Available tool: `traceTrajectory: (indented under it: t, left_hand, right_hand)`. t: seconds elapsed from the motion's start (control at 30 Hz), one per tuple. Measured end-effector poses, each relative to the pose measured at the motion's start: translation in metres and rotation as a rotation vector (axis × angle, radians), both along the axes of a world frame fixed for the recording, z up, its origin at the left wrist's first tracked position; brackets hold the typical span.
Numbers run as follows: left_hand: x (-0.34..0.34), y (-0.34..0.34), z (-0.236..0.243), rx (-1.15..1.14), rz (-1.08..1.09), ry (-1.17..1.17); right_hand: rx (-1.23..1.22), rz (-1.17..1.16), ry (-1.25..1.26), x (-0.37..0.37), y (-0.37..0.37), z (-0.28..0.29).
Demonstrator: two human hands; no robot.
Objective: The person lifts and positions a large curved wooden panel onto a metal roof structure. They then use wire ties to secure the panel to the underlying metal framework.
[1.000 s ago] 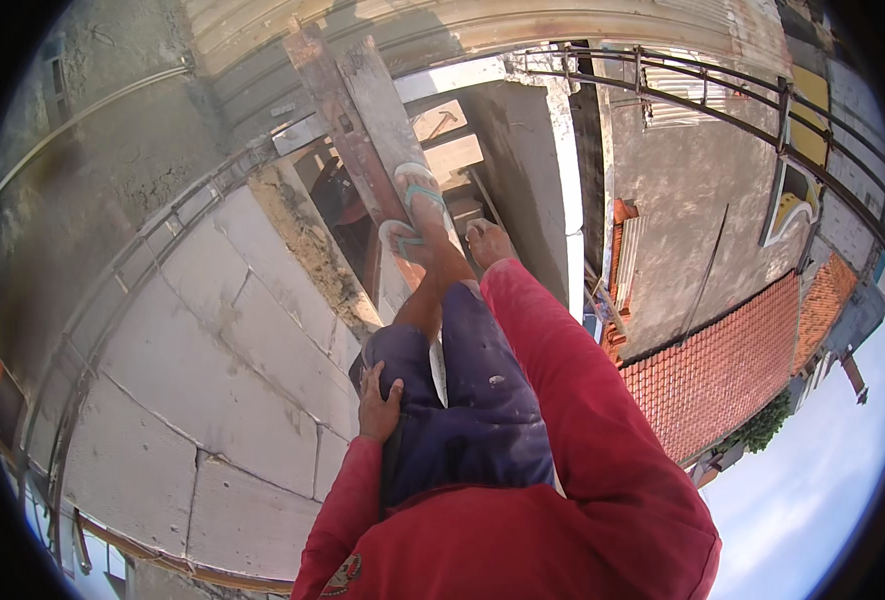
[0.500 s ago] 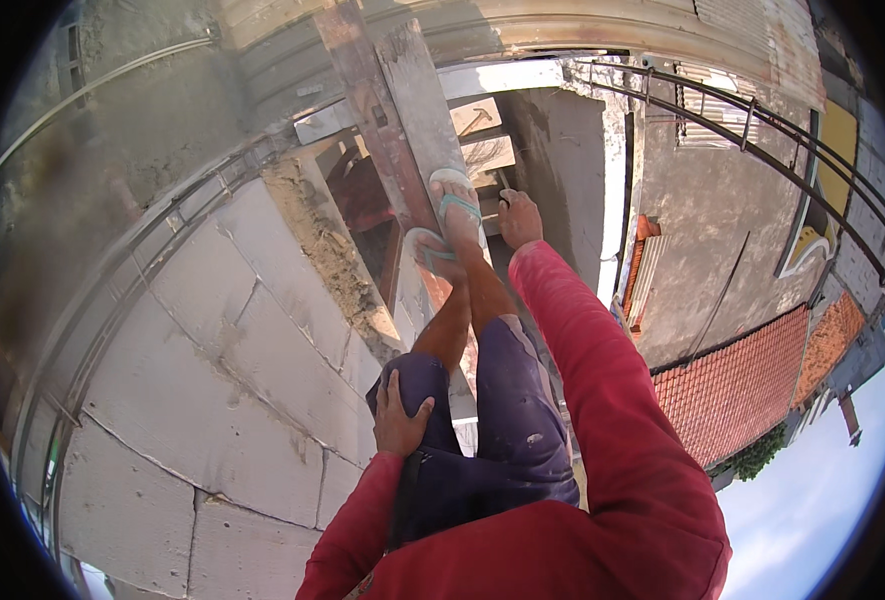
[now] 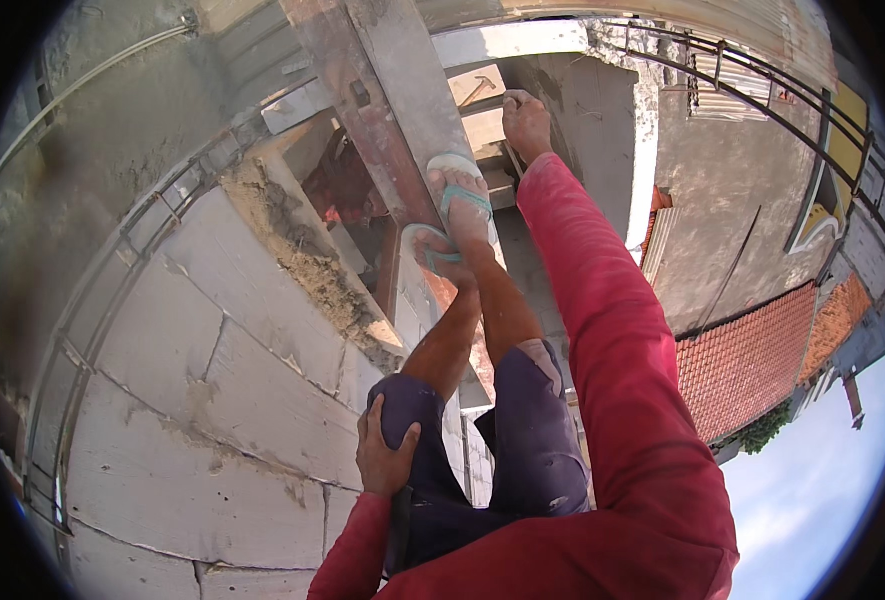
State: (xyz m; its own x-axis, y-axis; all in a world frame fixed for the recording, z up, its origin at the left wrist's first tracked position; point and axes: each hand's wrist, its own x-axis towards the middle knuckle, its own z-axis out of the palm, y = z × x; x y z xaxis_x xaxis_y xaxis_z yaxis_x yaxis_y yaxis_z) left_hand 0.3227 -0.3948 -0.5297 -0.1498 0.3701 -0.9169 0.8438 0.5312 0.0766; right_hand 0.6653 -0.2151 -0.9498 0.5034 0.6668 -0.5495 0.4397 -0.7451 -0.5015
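My right hand (image 3: 526, 122) reaches forward beside the hammer (image 3: 478, 85), which lies on a light board (image 3: 467, 80). Its fingers are curled; whatever they may hold is hidden. My left hand (image 3: 382, 455) rests on my left knee with fingers apart. My feet, in flip-flops (image 3: 462, 200), stand on two long planks (image 3: 362, 95) that span an opening over a space below.
A block wall (image 3: 162, 450) with mortar along its edge is at left, with rebar (image 3: 167, 205) beside it. More rebar (image 3: 762, 110) arcs at upper right near a plastered wall (image 3: 722, 230). A tiled roof (image 3: 742, 360) and sky are at lower right.
My right hand has moved forward and up in the picture, closer to the hammer, with the arm more stretched. My left hand stays on my knee.
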Motion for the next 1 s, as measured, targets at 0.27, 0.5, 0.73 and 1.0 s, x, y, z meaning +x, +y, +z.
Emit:
traceTrajectory:
  t: [0.27,0.5,0.73,1.0]
  left_hand:
    - [0.001,0.009,-0.006,0.047,0.01,-0.007]
    - [-0.001,0.0,-0.011,0.02,0.153,0.042]
    - [-0.002,-0.006,-0.012,-0.009,0.214,0.113]
    - [-0.013,-0.011,-0.016,-0.036,0.255,0.155]
  right_hand:
    - [0.019,0.267,0.459,-0.124,-0.041,0.08]
    - [-0.337,1.107,0.414,-0.234,-0.14,0.018]
    - [0.05,0.575,0.394,-0.28,-0.182,-0.024]
    - [0.322,0.124,0.206,-0.327,-0.141,-0.014]
